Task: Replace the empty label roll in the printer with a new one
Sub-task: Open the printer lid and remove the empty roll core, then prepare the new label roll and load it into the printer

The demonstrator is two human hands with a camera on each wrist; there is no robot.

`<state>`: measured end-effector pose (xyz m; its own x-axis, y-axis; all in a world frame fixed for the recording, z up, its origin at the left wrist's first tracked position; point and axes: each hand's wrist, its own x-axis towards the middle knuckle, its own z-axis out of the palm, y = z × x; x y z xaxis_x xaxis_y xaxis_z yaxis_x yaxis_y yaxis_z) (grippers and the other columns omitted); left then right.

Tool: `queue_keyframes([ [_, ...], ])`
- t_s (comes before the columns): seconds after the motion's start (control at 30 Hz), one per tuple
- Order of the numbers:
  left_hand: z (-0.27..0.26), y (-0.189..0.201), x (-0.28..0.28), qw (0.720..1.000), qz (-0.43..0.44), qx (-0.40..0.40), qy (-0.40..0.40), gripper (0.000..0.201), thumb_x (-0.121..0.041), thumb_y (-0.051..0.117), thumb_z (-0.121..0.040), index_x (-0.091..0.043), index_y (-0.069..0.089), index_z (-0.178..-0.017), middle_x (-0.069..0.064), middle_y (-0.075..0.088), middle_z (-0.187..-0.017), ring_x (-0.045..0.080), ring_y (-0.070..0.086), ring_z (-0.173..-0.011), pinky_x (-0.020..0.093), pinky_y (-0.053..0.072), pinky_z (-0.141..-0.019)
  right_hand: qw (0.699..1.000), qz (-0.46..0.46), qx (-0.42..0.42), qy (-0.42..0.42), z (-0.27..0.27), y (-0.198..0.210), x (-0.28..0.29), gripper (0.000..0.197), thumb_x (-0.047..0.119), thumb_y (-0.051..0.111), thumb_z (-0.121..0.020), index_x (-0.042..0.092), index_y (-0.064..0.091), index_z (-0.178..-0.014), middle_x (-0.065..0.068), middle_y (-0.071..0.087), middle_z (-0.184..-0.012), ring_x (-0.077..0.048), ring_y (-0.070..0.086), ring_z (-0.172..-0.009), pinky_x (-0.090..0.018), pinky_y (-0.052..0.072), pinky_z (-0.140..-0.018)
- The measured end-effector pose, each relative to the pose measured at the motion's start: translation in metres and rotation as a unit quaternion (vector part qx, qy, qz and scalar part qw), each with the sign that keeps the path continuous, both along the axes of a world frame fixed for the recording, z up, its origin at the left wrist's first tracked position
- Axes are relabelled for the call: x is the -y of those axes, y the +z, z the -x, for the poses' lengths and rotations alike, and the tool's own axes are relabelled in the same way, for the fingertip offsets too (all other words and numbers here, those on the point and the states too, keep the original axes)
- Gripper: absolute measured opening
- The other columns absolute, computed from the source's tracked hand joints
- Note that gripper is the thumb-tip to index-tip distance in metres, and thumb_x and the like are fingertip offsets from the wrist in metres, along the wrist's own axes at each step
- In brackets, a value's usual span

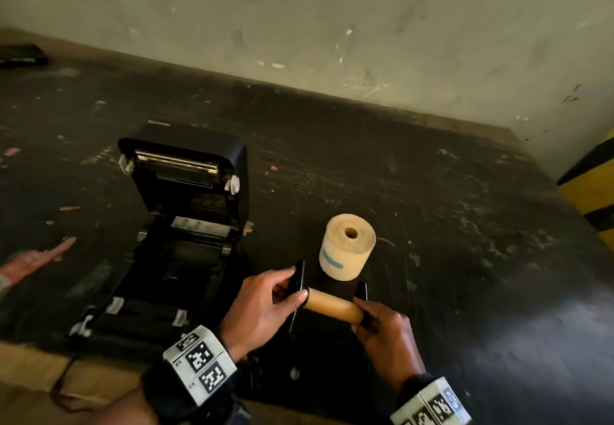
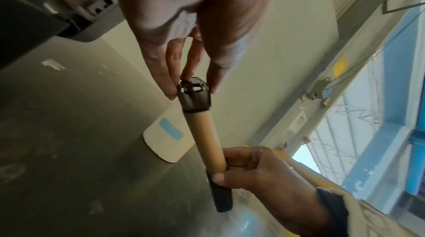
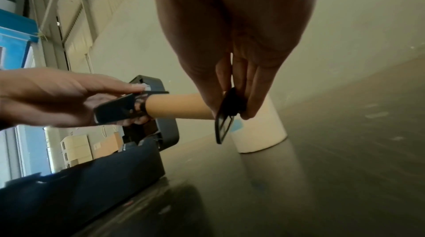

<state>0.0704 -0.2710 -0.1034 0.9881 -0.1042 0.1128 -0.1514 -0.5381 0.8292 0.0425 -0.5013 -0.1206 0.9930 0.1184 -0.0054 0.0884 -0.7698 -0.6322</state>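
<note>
Both hands are holding the empty core (image 1: 333, 305) crosswise above the worktop's (image 1: 465, 225) near edge, left hand (image 1: 262, 308) pinching one black end guide (image 1: 296, 283), right hand (image 1: 385, 335) gripping the other (image 1: 362, 291), the new roll (image 1: 347, 246) standing just beyond, nearer the right.

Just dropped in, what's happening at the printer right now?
The person holds the empty cardboard core in front of the printer, whose lid stands open. The left hand grips the black holder end piece at one end; the right hand grips the other end piece. The new label roll stands on end on the table just behind, untouched.
</note>
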Motion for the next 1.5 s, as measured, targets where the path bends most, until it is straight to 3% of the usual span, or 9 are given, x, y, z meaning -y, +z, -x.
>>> queue_keyframes([
  [0.17, -0.012, -0.038, 0.013, 0.988, -0.127, -0.063, 0.057, 0.052, -0.040, 0.065, -0.080, -0.015, 0.054, -0.125, 0.005, 0.060, -0.110, 0.020, 0.058, -0.102, 0.040, 0.049, -0.090, 0.999, 0.028, -0.039, -0.026, -0.007, -0.011, 0.034, 0.046, 0.011, 0.068, -0.080, 0.024, 0.057, -0.122, 0.005, 0.065, -0.112, -0.001, 0.055, -0.100, -0.012, 0.037, -0.090],
  [0.33, -0.027, -0.069, 0.025, 0.947, -0.302, -0.113, 0.009, 0.051, -0.034, 0.054, -0.088, -0.014, 0.041, -0.134, 0.010, 0.046, -0.130, 0.027, 0.041, -0.123, 0.036, 0.039, -0.100, 0.998, 0.021, -0.047, -0.040, -0.005, -0.020, 0.046, 0.045, 0.011, 0.068, -0.080, 0.023, 0.058, -0.121, 0.002, 0.066, -0.110, -0.002, 0.057, -0.096, -0.012, 0.039, -0.087],
  [0.47, -0.032, -0.080, 0.025, 0.925, -0.362, -0.113, -0.004, 0.048, -0.036, 0.051, -0.090, -0.015, 0.042, -0.132, 0.010, 0.042, -0.130, 0.027, 0.037, -0.123, 0.037, 0.042, -0.097, 0.996, 0.000, -0.063, -0.056, -0.003, -0.023, 0.051, 0.043, 0.009, 0.068, -0.080, 0.022, 0.060, -0.120, 0.000, 0.067, -0.110, -0.007, 0.061, -0.099, -0.018, 0.045, -0.091],
  [0.63, -0.031, -0.075, 0.030, 0.942, -0.322, -0.089, 0.008, 0.048, -0.042, 0.052, -0.088, -0.018, 0.048, -0.128, 0.007, 0.047, -0.128, 0.025, 0.039, -0.122, 0.039, 0.042, -0.096, 0.996, 0.000, -0.063, -0.060, -0.001, -0.024, 0.059, 0.042, 0.005, 0.067, -0.079, 0.017, 0.062, -0.118, -0.004, 0.068, -0.109, -0.014, 0.063, -0.099, -0.027, 0.049, -0.093],
  [0.8, -0.022, -0.040, 0.055, 0.996, -0.064, -0.028, -0.061, 0.059, -0.061, 0.048, -0.075, -0.021, 0.062, -0.116, -0.003, 0.063, -0.109, 0.009, 0.055, -0.106, 0.031, 0.047, -0.093, 0.998, 0.032, -0.050, -0.025, -0.003, -0.024, 0.060, 0.043, 0.012, 0.065, -0.082, 0.024, 0.057, -0.122, 0.002, 0.065, -0.113, -0.012, 0.060, -0.101, -0.027, 0.048, -0.091],
  [0.93, -0.013, -0.033, 0.074, 0.966, -0.184, -0.014, -0.182, 0.045, -0.045, 0.062, -0.080, -0.025, 0.057, -0.120, -0.009, 0.060, -0.113, 0.004, 0.047, -0.108, 0.027, 0.038, -0.096, 0.999, 0.034, -0.023, -0.004, -0.001, -0.028, 0.060, 0.043, 0.016, 0.063, -0.082, 0.027, 0.057, -0.123, 0.004, 0.065, -0.113, -0.009, 0.060, -0.100, -0.023, 0.047, -0.089],
  [1.13, -0.015, -0.037, 0.070, 0.942, -0.256, 0.001, -0.219, 0.035, -0.038, 0.060, -0.084, -0.025, 0.059, -0.116, -0.007, 0.060, -0.107, 0.007, 0.048, -0.102, 0.030, 0.042, -0.089, 0.997, 0.053, -0.047, 0.007, 0.000, -0.028, 0.072, 0.042, 0.015, 0.061, -0.085, 0.025, 0.055, -0.125, 0.002, 0.062, -0.119, -0.012, 0.059, -0.107, -0.022, 0.045, -0.092],
  [1.33, -0.042, -0.019, 0.043, 0.946, -0.273, 0.031, -0.172, 0.028, -0.035, 0.063, -0.082, -0.024, 0.063, -0.107, -0.010, 0.062, -0.102, 0.005, 0.049, -0.098, 0.030, 0.042, -0.088, 0.990, 0.069, -0.054, -0.110, -0.007, -0.025, 0.115, 0.032, 0.009, 0.069, -0.075, 0.023, 0.069, -0.103, -0.005, 0.071, -0.098, -0.021, 0.066, -0.093, -0.028, 0.051, -0.082],
  [1.5, -0.051, -0.027, 0.032, 0.956, -0.265, 0.017, -0.127, 0.027, -0.035, 0.068, -0.079, -0.023, 0.066, -0.102, -0.009, 0.065, -0.100, 0.009, 0.052, -0.095, 0.036, 0.045, -0.086, 0.990, 0.103, -0.071, -0.070, -0.003, -0.027, 0.100, 0.034, 0.013, 0.065, -0.075, 0.024, 0.068, -0.107, -0.006, 0.070, -0.104, -0.023, 0.064, -0.099, -0.030, 0.049, -0.086],
])
